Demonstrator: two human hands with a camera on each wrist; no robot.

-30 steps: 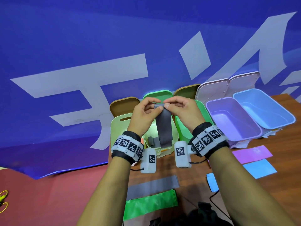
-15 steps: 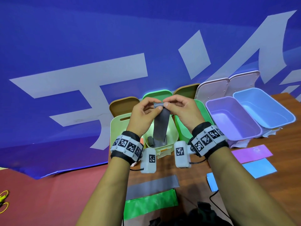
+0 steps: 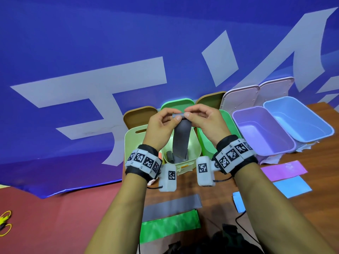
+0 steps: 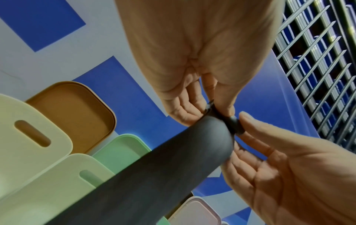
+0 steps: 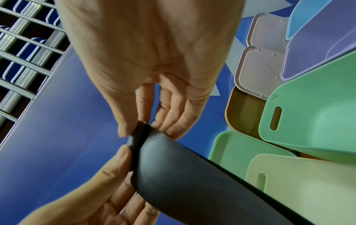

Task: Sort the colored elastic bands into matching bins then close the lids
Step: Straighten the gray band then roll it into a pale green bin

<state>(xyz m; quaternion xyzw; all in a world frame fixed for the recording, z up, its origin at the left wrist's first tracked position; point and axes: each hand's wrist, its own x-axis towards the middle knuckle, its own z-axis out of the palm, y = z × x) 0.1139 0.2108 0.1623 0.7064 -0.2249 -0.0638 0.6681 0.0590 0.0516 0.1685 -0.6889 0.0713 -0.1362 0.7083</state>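
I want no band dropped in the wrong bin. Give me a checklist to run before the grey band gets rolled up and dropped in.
1. Both hands on the band: left hand and right hand pinch the top edge of the grey band: ok.
2. Band above the pale yellow bin, tail hanging into it: ok.
3. Bin already holds a rolled grey band, so colours match: ok.
4. Band fully rolled: not ok, only the top is rolled.
5. That bin's lid within reach: cannot tell which lid is its own.
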